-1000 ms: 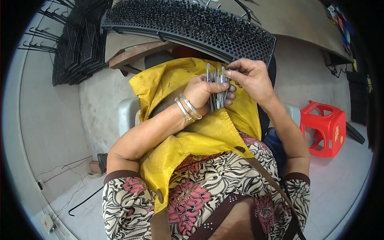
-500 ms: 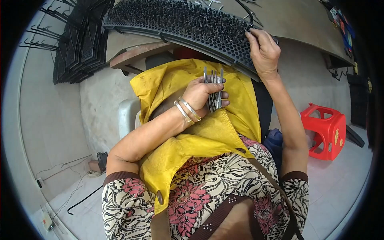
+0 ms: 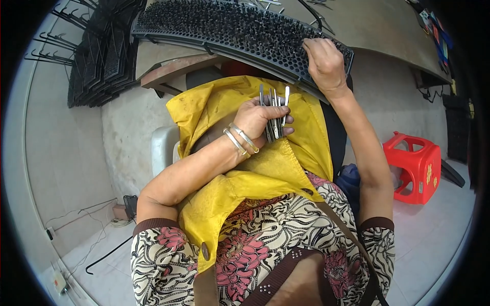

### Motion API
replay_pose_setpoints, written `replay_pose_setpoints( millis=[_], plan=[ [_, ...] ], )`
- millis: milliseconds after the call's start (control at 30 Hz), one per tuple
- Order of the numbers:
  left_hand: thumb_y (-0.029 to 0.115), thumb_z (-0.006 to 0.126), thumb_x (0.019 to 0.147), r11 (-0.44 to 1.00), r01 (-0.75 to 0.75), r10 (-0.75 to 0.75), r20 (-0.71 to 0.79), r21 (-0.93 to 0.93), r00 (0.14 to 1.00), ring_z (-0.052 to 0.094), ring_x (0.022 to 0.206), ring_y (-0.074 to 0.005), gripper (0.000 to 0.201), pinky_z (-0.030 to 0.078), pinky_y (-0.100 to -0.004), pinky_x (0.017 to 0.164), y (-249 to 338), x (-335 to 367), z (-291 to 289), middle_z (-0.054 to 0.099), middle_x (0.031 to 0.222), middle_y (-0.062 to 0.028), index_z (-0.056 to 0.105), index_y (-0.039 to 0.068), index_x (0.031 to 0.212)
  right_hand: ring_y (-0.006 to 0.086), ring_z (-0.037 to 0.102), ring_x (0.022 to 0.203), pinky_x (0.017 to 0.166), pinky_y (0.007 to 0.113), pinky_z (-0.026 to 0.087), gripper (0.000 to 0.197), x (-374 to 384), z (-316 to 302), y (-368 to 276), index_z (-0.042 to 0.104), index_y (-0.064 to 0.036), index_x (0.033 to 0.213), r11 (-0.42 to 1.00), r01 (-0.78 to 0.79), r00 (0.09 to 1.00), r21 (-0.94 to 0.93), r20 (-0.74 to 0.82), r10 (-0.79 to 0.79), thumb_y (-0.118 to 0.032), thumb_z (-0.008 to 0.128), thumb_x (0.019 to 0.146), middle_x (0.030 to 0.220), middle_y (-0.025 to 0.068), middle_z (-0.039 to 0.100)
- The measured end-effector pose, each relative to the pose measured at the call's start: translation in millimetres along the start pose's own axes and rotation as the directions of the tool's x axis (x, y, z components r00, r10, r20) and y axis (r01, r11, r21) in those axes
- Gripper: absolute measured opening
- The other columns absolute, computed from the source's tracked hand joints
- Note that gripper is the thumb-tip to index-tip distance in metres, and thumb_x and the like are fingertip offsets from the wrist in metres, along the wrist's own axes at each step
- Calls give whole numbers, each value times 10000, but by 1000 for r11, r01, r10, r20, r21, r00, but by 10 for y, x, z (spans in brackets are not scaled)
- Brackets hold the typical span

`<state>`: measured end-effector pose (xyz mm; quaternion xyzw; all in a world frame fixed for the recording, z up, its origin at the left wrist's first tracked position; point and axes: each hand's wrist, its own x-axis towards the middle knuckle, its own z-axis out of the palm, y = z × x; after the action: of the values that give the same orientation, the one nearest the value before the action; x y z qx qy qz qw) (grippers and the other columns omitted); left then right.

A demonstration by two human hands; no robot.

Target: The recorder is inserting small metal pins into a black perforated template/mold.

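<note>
Several slim, flat metal pieces with rounded ends (image 3: 276, 117) stand nearly upright in my left hand (image 3: 250, 118), above my lap. Its thumb presses across them, and the rightmost one leans outward. My right hand (image 3: 326, 64) is over the right part of a long black rack (image 3: 265, 67) full of small round holes. Many dark, thin pieces stick up from the rack. The right fingers are pinched together and pointing down; what they hold, if anything, is hidden. A yellow apron (image 3: 209, 104) covers my lap below the left hand.
The rack lies along the near edge of a brown table (image 3: 393, 30), with loose metal pieces (image 3: 319, 4) behind it. Similar black racks (image 3: 104, 56) are stacked at the far left. A red plastic stool (image 3: 431, 171) stands on the floor at the right.
My right hand has moved a little left along the rack, away from its right end. In my left hand, the rightmost metal piece now tilts outward and looks brighter.
</note>
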<state>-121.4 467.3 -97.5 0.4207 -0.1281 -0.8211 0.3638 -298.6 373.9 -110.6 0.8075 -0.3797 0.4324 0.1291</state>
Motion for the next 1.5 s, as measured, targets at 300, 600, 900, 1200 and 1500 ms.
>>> replay_pose_setpoints(
  millis=[300,600,900,1200,1500],
  plan=[
    [15,582,753,999,-33,33,13,30,999,581,685,-186,143,529,-346,588,12,17,-15,558,775,-71,509,17,876,208,542,588,523,281,427,136,-86,-213,-382,594,20,821,944,-303,951,131,111,290,-27,611,695,700,126,561],
    [-46,559,730,999,-33,33,6,35,999,574,685,-201,209,532,-341,578,35,-63,-9,540,793,-92,497,7,922,29,467,518,464,166,372,67,-76,-333,-514,612,-1,796,387,-715,636,582,311,706,-38,619,741,622,-5,553],
    [-79,530,727,997,20,-20,1,68,1000,546,675,-181,245,535,-346,593,-62,-13,-149,505,787,-70,501,9,953,142,562,594,567,244,447,107,41,-130,-113,591,22,804,973,-224,961,48,-157,229,-15,629,712,720,103,598],
    [-88,576,698,999,-18,20,-32,38,999,572,681,-207,234,536,-367,596,-36,-30,-150,538,798,-90,498,5,898,283,545,668,600,336,441,179,68,-37,-112,550,27,844,1000,-10,1000,21,-28,10,62,580,671,758,143,569],
    [-85,581,695,998,-60,60,-58,15,996,573,684,-200,240,536,-370,589,17,-29,-149,539,788,-90,498,7,900,201,559,606,558,270,436,147,-110,-244,-549,588,37,839,892,-389,901,232,299,315,-53,602,724,711,131,574]
  ],
)
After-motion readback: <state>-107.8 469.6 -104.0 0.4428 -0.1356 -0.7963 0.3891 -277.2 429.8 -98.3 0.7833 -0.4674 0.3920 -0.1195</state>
